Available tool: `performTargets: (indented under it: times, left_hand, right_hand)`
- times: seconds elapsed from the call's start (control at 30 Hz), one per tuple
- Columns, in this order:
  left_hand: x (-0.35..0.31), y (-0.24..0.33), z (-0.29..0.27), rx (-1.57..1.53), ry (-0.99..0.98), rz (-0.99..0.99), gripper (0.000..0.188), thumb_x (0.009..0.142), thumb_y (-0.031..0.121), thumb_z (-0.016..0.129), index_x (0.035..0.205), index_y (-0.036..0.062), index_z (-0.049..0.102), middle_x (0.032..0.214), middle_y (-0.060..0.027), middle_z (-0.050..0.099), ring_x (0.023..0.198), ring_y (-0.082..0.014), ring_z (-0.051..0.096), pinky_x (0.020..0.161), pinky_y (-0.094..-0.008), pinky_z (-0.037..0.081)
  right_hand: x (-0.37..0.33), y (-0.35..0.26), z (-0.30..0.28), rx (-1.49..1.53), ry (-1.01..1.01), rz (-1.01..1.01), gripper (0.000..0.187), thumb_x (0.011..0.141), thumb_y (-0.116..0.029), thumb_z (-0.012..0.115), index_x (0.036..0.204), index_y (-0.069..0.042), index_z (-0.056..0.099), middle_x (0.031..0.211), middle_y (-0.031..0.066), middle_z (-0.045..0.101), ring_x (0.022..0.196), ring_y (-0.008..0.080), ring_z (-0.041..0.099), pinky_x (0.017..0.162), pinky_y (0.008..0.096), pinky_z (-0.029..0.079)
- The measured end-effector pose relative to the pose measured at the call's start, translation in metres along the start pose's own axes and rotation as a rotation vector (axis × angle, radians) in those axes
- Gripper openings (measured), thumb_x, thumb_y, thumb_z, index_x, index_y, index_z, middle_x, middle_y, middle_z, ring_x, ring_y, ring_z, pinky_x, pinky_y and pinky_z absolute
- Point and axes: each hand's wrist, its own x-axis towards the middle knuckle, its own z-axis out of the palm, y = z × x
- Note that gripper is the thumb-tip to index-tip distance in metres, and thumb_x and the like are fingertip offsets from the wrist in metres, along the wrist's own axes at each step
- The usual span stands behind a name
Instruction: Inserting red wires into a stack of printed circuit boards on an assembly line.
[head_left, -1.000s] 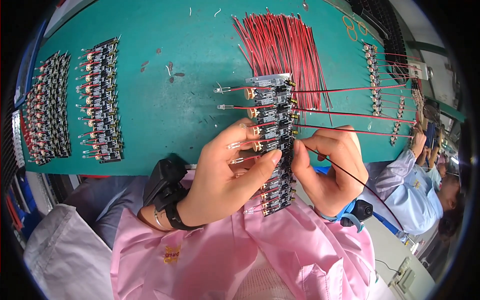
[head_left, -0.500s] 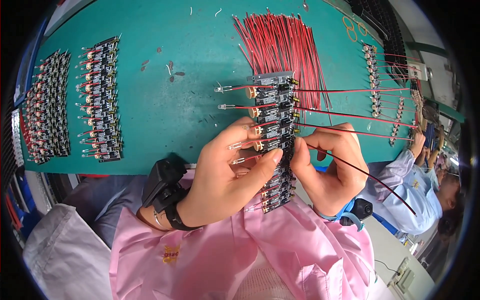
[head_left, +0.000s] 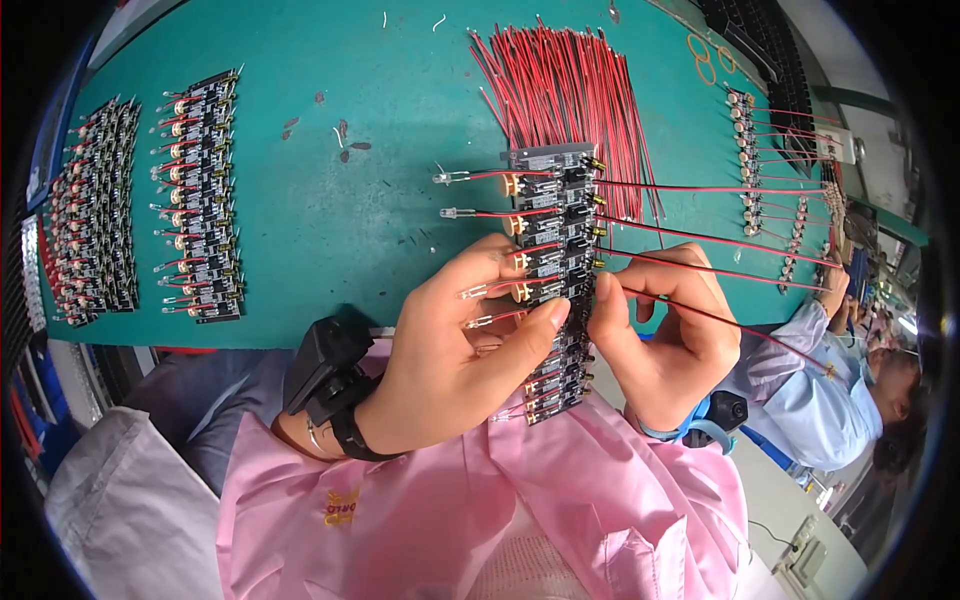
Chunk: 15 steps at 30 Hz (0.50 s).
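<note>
A long black strip of joined circuit boards (head_left: 574, 212) stands nearly upright in front of me, with my left hand (head_left: 440, 345) closed around its lower half, thumb on top. Small clear LEDs (head_left: 458, 213) on red leads stick out from its left edge. Three red-and-black wires (head_left: 700, 240) extend rightward from its upper right edge. Below them, my right hand (head_left: 672, 340) pinches another red-and-black wire (head_left: 765, 336) close to that edge. The fingertips hide the wire's near end, so whether it touches the board cannot be told.
Behind the strip lies a thick bundle of red-and-black wires (head_left: 565, 85) on the green mat (head_left: 370, 240). More board strips (head_left: 205, 200) stand at the left. Wired strips (head_left: 745, 160) and yellow rubber bands (head_left: 703, 62) lie at the right, near a co-worker in blue (head_left: 835, 400).
The free end of the pinched wire has swung upward and to the right. The strip and my right hand have shifted slightly right; my left hand keeps its grip.
</note>
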Motion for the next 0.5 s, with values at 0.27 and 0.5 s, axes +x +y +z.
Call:
performTargets:
  times: [0.27,0.5]
  left_hand:
    - [0.001,-0.001,-0.002,0.000,-0.029,-0.023,0.026,0.080,0.000,0.055,0.104,-0.0014,0.047,0.093,-0.0043,0.055,0.083,-0.0060,0.053,0.067,-0.0182,0.046]
    - [0.001,0.000,-0.006,-0.029,-0.005,-0.091,0.025,0.080,0.001,0.056,0.103,-0.0007,0.047,0.091,-0.0044,0.056,0.080,-0.0067,0.054,0.067,-0.0196,0.046]
  right_hand:
    - [-0.001,0.003,-0.001,0.034,-0.025,0.093,0.013,0.065,0.011,0.061,0.073,0.005,0.054,0.071,0.0075,0.054,0.059,0.0096,0.044,0.051,0.0207,0.033]
    - [0.001,0.012,-0.017,0.428,0.050,0.305,0.012,0.067,0.005,0.063,0.076,0.003,0.056,0.073,0.0056,0.054,0.059,0.0089,0.045,0.053,0.0200,0.036]
